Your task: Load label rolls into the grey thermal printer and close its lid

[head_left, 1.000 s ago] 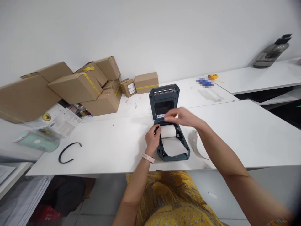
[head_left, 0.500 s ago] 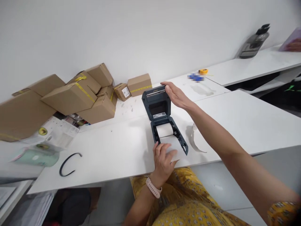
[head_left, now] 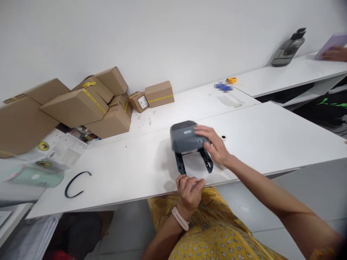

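Observation:
A dark blue-grey label printer point(head_left: 181, 140) sits on the white table before me, its hinged lid partly lowered over the base. My right hand point(head_left: 217, 147) lies on the lid's right side with fingers stretched out. White label paper point(head_left: 193, 163) runs out of the base toward the table's front edge. There my left hand point(head_left: 189, 190), with a pink watch band on the wrist, has its fingers curled over the paper's near end. The paper roll inside is hidden beneath the lid.
Cardboard boxes point(head_left: 73, 108) are piled at the back left. A black curved band point(head_left: 71, 185) and a green pouch point(head_left: 40, 177) lie left. A small white roll point(head_left: 223, 137) is right of the printer. A yellow tape measure point(head_left: 231, 80) and a dark bottle point(head_left: 288, 48) stand farther back.
The printer's lid has swung down toward me from its raised position, covering the roll. My right hand moved down with it. My left hand stays at the paper's near end, fingers more curled.

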{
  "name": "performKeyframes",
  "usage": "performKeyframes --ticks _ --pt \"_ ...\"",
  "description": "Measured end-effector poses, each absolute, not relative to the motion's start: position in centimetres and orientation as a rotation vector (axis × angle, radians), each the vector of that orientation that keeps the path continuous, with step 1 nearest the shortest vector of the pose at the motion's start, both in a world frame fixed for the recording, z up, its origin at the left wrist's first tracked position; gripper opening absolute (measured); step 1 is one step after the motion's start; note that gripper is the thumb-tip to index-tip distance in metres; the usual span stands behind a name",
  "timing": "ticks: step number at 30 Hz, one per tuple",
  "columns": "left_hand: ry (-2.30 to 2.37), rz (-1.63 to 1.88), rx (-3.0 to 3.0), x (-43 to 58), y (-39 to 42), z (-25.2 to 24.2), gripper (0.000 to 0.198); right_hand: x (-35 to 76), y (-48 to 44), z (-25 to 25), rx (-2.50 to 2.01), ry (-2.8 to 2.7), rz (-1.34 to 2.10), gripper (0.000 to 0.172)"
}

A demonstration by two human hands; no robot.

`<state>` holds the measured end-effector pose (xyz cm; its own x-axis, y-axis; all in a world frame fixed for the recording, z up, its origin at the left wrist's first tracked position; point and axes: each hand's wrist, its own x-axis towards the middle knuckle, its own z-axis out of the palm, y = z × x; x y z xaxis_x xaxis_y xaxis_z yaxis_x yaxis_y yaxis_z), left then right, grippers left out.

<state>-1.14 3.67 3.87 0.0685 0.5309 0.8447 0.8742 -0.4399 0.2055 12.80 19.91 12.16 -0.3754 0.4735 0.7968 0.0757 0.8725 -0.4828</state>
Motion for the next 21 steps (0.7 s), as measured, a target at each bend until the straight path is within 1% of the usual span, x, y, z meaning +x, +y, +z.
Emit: performKeyframes --ticks 4,7,10,14,15,18,19,21 --pt "-1.386 -1.319 -1.931 -1.2 3.6 3.1 0.020 14.4 15.9 7.5 -0.401 -1.975 0.335 0.049" --pt "-1.358 -1.305 -1.886 -1.2 3.6 2.6 0.019 14.4 14.5 4.9 -0.435 -1.920 0.299 0.050" --pt "-1.366 -1.278 -1.864 -1.2 3.6 2.0 0.017 13.7 14.0 3.1 -0.476 -1.840 0.281 0.053" --pt "-1.383 -1.236 -1.899 -1.8 3.9 1.2 0.018 13.4 13.8 2.1 -0.491 -1.795 0.282 0.058" --pt "-1.384 -1.219 -1.915 -2.1 4.1 1.1 0.021 13.4 13.7 1.9 -0.484 -1.798 0.287 0.058" --pt "-1.399 -1.152 -1.962 -3.6 4.9 1.2 0.047 13.6 13.6 1.8 -0.457 -1.807 0.304 0.055" --pt "-1.400 -1.132 -1.979 -4.1 5.2 1.3 0.053 13.7 13.6 1.7 -0.450 -1.806 0.305 0.055" --pt "-1.393 -1.106 -2.008 -4.9 5.7 1.6 0.052 13.6 13.6 1.7 -0.445 -1.797 0.299 0.054"
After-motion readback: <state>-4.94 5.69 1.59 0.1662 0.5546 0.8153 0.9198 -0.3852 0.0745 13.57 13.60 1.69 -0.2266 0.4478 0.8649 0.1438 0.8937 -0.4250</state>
